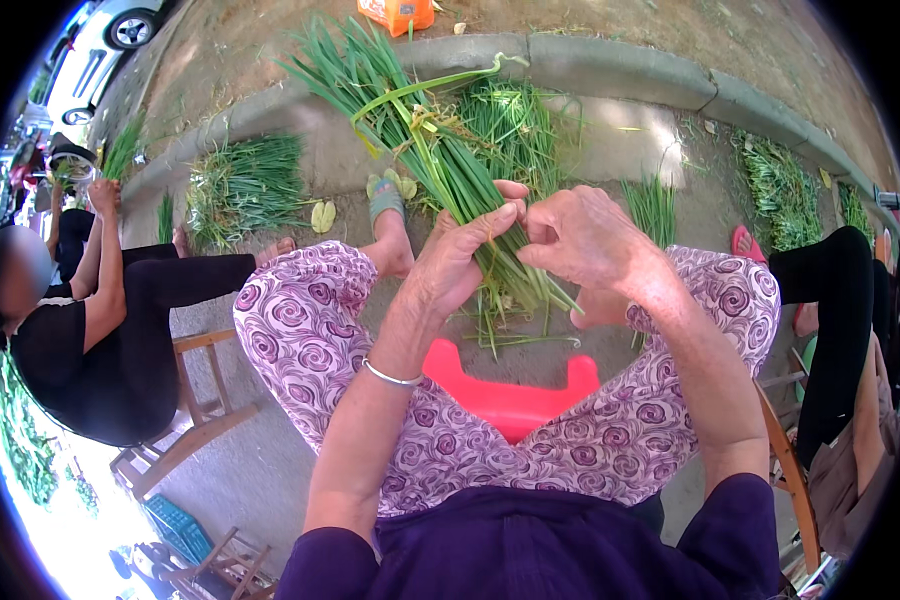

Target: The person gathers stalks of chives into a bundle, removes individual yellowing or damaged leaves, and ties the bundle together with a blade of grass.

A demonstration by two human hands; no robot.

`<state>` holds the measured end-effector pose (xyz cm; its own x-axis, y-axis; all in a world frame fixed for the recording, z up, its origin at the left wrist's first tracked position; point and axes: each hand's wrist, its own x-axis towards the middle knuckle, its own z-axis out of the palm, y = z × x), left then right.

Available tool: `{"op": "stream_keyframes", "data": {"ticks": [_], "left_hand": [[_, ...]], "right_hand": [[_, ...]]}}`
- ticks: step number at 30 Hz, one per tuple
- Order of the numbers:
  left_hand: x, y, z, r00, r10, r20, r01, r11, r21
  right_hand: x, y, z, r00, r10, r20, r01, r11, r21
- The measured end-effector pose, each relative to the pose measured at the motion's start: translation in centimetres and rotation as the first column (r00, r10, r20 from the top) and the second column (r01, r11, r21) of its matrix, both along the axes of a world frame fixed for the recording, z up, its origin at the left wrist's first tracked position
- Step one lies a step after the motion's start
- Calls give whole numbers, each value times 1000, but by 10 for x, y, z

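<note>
My left hand is wrapped around a thick bundle of green garlic-chive-like stalks. The leafy tops point away to the upper left, and the pale cut ends come out below my fingers. A long yellow-green leaf lies across the bundle, and withered brown bits cling to its middle. Close by the left fingertips, my right hand has its fingers curled against the stalks' right side. Whether it pinches a stalk is hidden. Beneath the bundle, a heap of loose stalks rests on the ground.
A red plastic stool shows between my knees. More green piles lie at left and right before a concrete kerb. A person sits at left holding greens; another person's leg is at right. An orange bag stands beyond the kerb.
</note>
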<state>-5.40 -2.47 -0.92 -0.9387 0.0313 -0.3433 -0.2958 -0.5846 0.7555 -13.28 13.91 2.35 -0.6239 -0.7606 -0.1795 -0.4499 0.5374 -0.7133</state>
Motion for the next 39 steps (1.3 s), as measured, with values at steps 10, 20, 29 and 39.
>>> {"op": "stream_keyframes", "data": {"ticks": [10, 20, 29, 39], "left_hand": [[-1, -16, -3, 997, 73, -22, -74, 993, -93], [-3, -20, 4, 981, 188, -43, -186, 981, 64], [-3, -30, -1, 945, 324, -34, -319, 942, 103], [-3, -28, 1, 962, 266, -54, -266, 964, 16]], "right_hand": [[-12, 12, 9, 998, -45, 37, 45, 999, -4], [-32, 30, -1, 982, -113, -150, 119, 992, 31], [-63, 47, 3, 872, -429, -234, 459, 884, 89], [-49, 31, 5, 788, -286, 545, 500, 814, -296]]}}
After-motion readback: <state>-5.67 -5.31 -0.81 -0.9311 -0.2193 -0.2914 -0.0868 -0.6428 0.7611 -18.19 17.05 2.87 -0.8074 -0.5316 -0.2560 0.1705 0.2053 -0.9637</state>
